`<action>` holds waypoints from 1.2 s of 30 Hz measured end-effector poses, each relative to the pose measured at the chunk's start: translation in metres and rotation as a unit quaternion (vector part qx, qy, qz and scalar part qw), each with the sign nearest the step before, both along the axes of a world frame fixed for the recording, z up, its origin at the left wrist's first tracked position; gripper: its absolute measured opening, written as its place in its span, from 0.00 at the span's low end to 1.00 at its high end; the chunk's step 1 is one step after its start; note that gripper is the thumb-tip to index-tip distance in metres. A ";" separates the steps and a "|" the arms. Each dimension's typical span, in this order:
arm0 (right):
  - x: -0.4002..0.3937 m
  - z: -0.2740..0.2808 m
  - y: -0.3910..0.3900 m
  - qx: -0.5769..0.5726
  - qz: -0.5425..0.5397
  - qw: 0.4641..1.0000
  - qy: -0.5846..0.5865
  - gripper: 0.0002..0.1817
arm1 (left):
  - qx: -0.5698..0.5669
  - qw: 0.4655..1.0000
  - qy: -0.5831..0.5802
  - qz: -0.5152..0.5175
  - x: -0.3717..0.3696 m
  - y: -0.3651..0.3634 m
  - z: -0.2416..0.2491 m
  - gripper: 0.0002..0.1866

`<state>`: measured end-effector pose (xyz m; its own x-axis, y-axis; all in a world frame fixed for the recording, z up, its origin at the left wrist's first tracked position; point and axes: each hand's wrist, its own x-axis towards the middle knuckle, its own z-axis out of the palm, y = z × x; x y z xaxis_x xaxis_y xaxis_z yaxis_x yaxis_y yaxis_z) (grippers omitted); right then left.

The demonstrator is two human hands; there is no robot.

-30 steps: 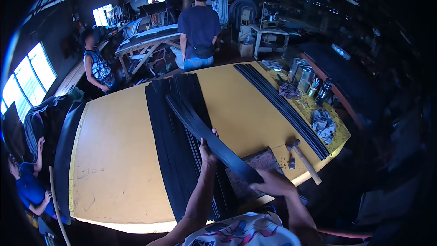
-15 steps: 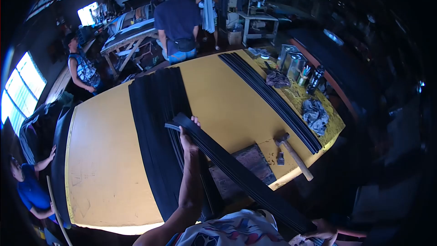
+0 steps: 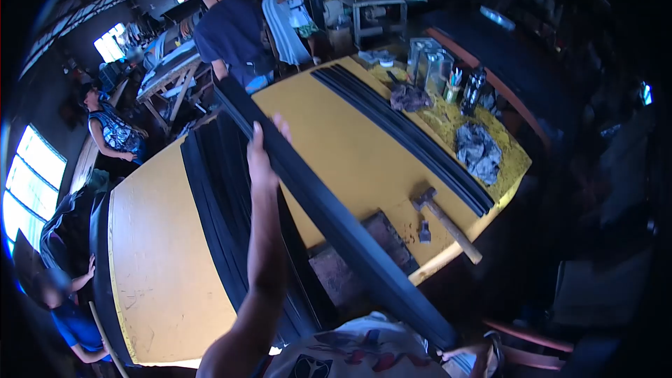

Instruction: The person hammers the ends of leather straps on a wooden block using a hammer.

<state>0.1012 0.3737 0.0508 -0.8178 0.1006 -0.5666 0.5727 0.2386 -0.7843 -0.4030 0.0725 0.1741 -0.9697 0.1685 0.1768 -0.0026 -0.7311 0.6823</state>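
Observation:
A long bundle of black strips (image 3: 336,220) slants across the view, its far end raised above the yellow table (image 3: 168,238). My left hand (image 3: 264,157) is wrapped round the upper part of the bundle, thumb on the near side and fingertips beyond it. At the bottom right, my right hand (image 3: 465,360) is beside the bundle's near end, dim and partly hidden. More black strips (image 3: 220,203) lie across the table beneath my left arm. Under the held bundle is a dark flat slab (image 3: 343,266).
Further strips (image 3: 399,133) lie to the right, near a hammer (image 3: 448,224), a small metal block (image 3: 424,232) and a crumpled cloth (image 3: 478,154). Glass containers (image 3: 437,70) stand behind. Co-workers stand beyond the table (image 3: 234,35) and at the left edge (image 3: 77,322).
My left hand has moved up and left, lifting the bundle's far end. The view has shifted; the dark-shirted co-worker's head is now turned sideways.

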 end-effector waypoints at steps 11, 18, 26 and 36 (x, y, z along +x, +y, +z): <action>-0.069 -0.016 -0.012 -0.069 0.046 0.996 -0.035 0.23 | -0.327 0.934 -0.039 0.139 0.031 -0.004 -0.224 0.13; -0.125 -0.060 -0.026 -0.297 0.037 0.952 -0.060 0.20 | -0.352 0.919 -0.157 -0.079 0.277 0.017 -0.231 0.26; -0.259 -0.073 -0.094 -0.305 0.037 0.949 0.075 0.15 | 0.064 0.851 -0.361 -0.377 0.314 0.072 -0.156 0.22; -0.163 -0.081 -0.038 -0.031 -0.119 0.965 0.233 0.30 | 0.042 0.873 -0.349 -0.337 0.296 0.085 -0.235 0.21</action>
<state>-0.0617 0.3353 -0.0298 -0.9428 0.2955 -0.1545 0.1878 0.0879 -0.9783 -0.1072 0.1573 -0.0606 -0.5306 0.7580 -0.3794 -0.8463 -0.4490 0.2866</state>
